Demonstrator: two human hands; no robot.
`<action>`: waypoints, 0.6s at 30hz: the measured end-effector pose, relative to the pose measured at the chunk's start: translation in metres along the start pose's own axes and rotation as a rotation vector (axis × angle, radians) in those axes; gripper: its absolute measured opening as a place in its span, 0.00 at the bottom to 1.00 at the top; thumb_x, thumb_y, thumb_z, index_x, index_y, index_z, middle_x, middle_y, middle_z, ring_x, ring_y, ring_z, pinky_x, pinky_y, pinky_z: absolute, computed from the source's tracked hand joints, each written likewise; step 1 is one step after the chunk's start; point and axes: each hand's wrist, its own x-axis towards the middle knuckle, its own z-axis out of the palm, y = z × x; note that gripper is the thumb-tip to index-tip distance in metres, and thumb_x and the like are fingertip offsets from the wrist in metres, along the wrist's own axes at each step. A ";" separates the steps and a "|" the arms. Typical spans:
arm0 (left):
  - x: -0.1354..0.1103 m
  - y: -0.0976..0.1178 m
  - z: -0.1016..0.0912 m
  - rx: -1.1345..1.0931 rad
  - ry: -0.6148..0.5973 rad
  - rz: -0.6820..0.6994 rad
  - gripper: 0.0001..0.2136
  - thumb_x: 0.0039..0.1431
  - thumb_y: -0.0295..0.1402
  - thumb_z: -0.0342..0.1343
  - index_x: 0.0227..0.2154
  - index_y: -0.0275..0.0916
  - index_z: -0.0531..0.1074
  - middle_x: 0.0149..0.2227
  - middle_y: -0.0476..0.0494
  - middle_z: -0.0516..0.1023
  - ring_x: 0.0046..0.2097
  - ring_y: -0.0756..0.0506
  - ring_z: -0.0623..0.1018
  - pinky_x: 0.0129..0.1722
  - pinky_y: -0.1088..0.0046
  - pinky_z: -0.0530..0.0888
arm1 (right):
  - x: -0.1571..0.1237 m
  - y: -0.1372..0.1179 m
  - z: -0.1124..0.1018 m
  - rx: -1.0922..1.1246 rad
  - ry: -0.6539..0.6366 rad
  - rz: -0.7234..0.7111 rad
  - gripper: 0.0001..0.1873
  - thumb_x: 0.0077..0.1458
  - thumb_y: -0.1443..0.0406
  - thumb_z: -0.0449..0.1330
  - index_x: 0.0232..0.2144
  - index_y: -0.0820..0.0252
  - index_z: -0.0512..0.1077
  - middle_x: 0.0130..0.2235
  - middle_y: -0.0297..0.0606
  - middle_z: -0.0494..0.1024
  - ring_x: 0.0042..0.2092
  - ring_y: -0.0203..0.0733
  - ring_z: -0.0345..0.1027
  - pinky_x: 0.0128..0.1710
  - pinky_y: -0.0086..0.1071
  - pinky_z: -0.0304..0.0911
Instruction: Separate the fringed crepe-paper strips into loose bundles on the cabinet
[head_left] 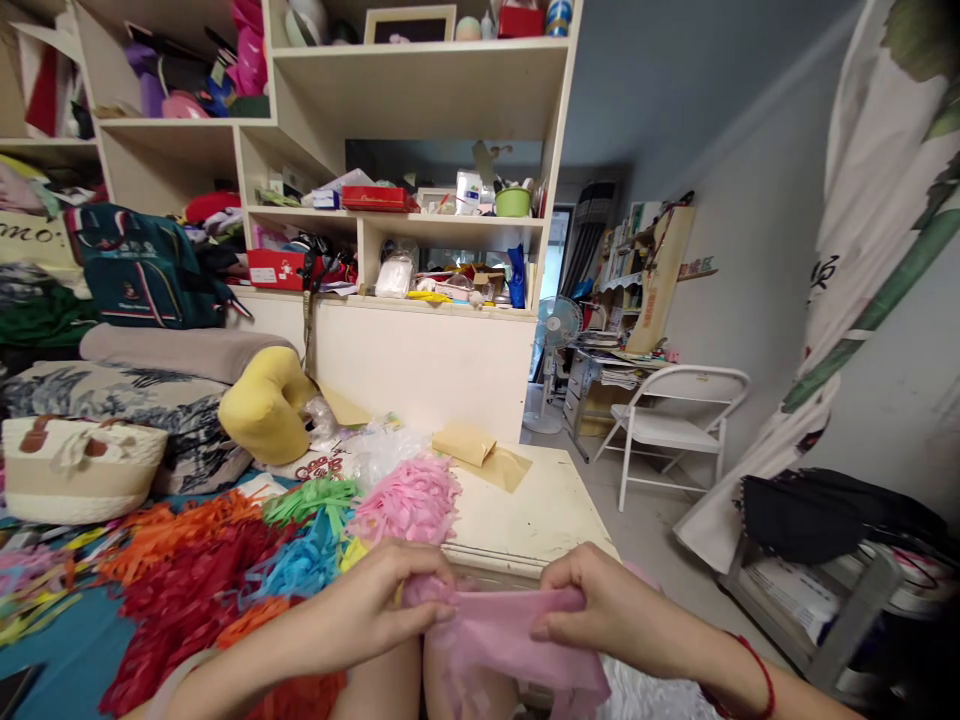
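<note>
A thin pink sheet (517,625), tissue paper or light plastic film, is stretched between my two hands above my lap. My left hand (409,590) pinches its left end, where it is bunched and strips dangle below. The right end is pinched by my right hand (592,605), between thumb and fingers, and the sheet hangs down under it. Just beyond my left hand lies a heap of pink strips (409,498). Left of that are blue strips (300,555), green strips (315,500) and dark red strips (195,585).
A cream tabletop (536,510) with a brown paper envelope (480,455) is ahead. Beyond it rises a loaded shelf unit (420,90). A yellow cushion (266,405) and a woven bag (82,470) are at left. A white folding chair (675,430) and a cluttered rack (817,600) stand at right.
</note>
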 end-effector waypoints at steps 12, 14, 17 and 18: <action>0.015 0.011 0.008 0.006 -0.105 0.172 0.28 0.52 0.39 0.62 0.56 0.42 0.65 0.56 0.41 0.69 0.55 0.39 0.68 0.55 0.68 0.62 | -0.007 -0.032 -0.021 -0.370 -0.080 -0.043 0.12 0.41 0.70 0.58 0.14 0.61 0.58 0.17 0.25 0.54 0.21 0.29 0.47 0.18 0.25 0.40; 0.029 0.016 0.025 -0.127 -0.181 0.182 0.15 0.54 0.37 0.59 0.45 0.39 0.74 0.43 0.46 0.77 0.42 0.43 0.74 0.43 0.74 0.68 | -0.011 -0.033 -0.020 -0.337 -0.056 -0.057 0.08 0.41 0.71 0.57 0.15 0.62 0.62 0.17 0.25 0.55 0.22 0.29 0.48 0.19 0.24 0.42; 0.036 0.013 0.038 -0.250 -0.191 0.068 0.13 0.57 0.37 0.55 0.24 0.34 0.75 0.22 0.52 0.69 0.25 0.52 0.66 0.25 0.79 0.62 | -0.020 -0.024 -0.017 -0.194 0.002 -0.022 0.03 0.42 0.71 0.58 0.21 0.63 0.72 0.20 0.26 0.61 0.24 0.30 0.52 0.21 0.23 0.46; 0.035 0.011 0.040 -0.275 -0.173 0.036 0.14 0.56 0.38 0.55 0.22 0.33 0.74 0.21 0.52 0.66 0.24 0.53 0.63 0.24 0.79 0.60 | -0.023 -0.020 -0.015 -0.121 0.025 -0.014 0.04 0.43 0.70 0.59 0.24 0.63 0.75 0.21 0.27 0.64 0.25 0.30 0.54 0.22 0.22 0.48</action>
